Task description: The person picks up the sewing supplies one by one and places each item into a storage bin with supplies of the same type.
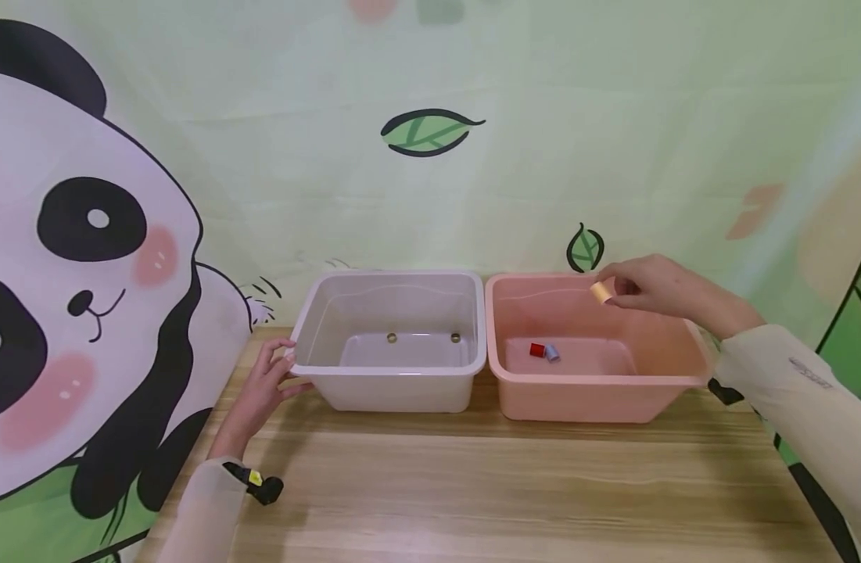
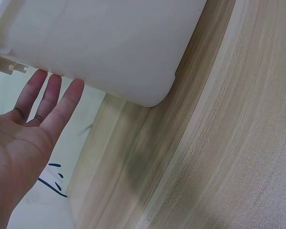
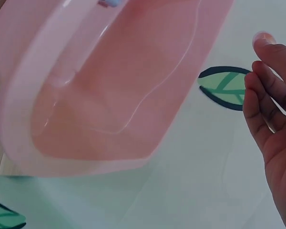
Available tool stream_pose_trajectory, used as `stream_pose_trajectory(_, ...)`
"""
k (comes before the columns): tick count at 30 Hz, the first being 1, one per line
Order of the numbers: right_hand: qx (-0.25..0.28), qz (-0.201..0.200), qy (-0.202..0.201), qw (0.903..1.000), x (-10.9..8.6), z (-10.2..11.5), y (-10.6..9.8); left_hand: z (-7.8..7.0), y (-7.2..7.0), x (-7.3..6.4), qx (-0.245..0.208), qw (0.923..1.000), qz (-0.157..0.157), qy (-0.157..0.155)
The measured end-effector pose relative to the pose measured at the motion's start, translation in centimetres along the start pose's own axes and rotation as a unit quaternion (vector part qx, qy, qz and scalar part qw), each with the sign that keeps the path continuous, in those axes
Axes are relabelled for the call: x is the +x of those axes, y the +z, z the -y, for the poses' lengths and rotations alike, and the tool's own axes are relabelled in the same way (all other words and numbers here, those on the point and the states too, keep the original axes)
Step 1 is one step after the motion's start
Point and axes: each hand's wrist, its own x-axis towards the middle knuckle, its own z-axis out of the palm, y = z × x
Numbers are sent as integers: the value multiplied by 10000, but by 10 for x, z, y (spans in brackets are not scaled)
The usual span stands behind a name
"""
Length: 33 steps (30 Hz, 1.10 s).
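Note:
My right hand [image 1: 651,283] pinches a small pale-orange cylinder [image 1: 601,292] between thumb and fingers, above the pink tub [image 1: 578,381]. Inside that tub a red cylinder [image 1: 537,350] and a light-blue cylinder [image 1: 552,353] lie side by side on the bottom. My left hand [image 1: 261,387] rests at the left end of the white tub [image 1: 395,371]; in the left wrist view its extended fingers [image 2: 62,107] touch the tub's outer wall. Two small brass-coloured rings, a left ring [image 1: 392,338] and a right ring [image 1: 455,338], sit apart in the white tub.
Both tubs stand next to each other at the back of a wood-grain table [image 1: 472,485]. Behind them hangs a pale green cloth [image 1: 296,156] printed with a panda and leaves. A beige clip-like piece [image 2: 7,64] shows at the white tub's end.

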Motion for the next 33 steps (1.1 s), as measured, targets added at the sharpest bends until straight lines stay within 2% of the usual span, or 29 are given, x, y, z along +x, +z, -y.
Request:
stream_pose_trajectory(3,-125,2,-197,9997,4,-5,1,0,0,0,44,10000,-5,-29)
stream_pose_trajectory(6,-175,30,-198,9996,8,-10,3,0,0,0,107,9999,-6,-90)
stream_pose_trajectory(11,-189,162,6,9997,16,-14,3,-1,-1,-1,121,9999,-10,-99)
stream_pose_trajectory(16,-138,350,336,9987,25,-16,2,-3,-2,-1,168,9998,49,-61)
stream_pose_trajectory(23,210,642,1125,9914,35,-16,1,0,-3,-1,224,9997,57,-45)
stream_pose_trajectory(29,298,718,1374,9875,43,-17,1,0,-3,-2,116,9999,-30,10)
stream_pose_trajectory(33,406,936,1549,9827,45,-19,1,1,-2,-2,50,10000,-21,21)
